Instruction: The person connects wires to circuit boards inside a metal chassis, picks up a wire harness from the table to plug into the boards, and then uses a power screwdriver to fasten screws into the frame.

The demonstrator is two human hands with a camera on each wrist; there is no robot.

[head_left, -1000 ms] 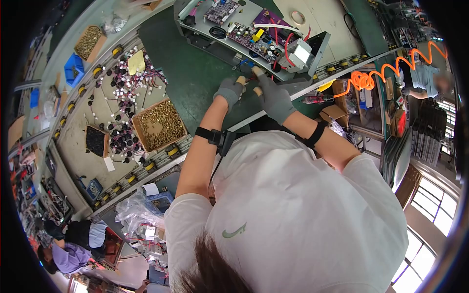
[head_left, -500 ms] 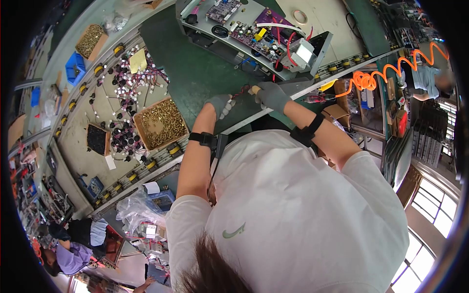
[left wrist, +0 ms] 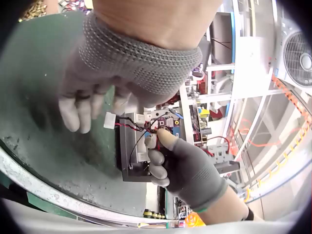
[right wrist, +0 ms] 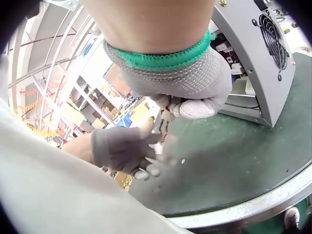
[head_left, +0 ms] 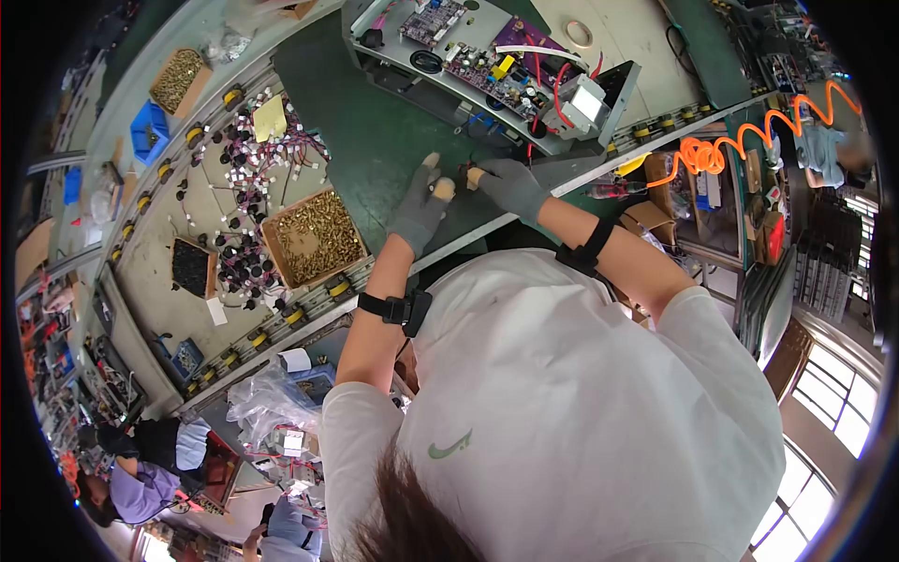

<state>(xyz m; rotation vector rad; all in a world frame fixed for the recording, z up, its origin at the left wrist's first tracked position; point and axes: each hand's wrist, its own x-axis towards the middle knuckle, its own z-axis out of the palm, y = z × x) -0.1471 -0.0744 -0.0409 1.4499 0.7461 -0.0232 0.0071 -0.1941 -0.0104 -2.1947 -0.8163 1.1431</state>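
Note:
My right hand (head_left: 510, 187), in a grey glove, pinches a twisted red-and-black cable (left wrist: 127, 122) between thumb and fingers. The cable's white plug (left wrist: 109, 120) sticks out toward my left hand (head_left: 419, 208). That gloved hand is beside it with loosely extended fingers, nothing gripped in them; it looks blurred in the right wrist view. Both hands are over the green work surface (head_left: 375, 159), in front of a grey metal chassis (right wrist: 253, 63). Circuit boards (head_left: 492, 75) and red wires show inside the chassis.
Left of the hands stand a box of brass fasteners (head_left: 314, 239) and a pile of cables with white plugs (head_left: 248, 215). A smaller box of black parts (head_left: 193, 268) is further left. An orange coiled hose (head_left: 698, 156) hangs at the right. The bench's metal edge (head_left: 496, 223) runs close to the body.
Both hands have come away from the chassis. My left hand drew back left, then turned with its fingers pointing up. My right hand has kept the cable and shifted slightly toward the body.

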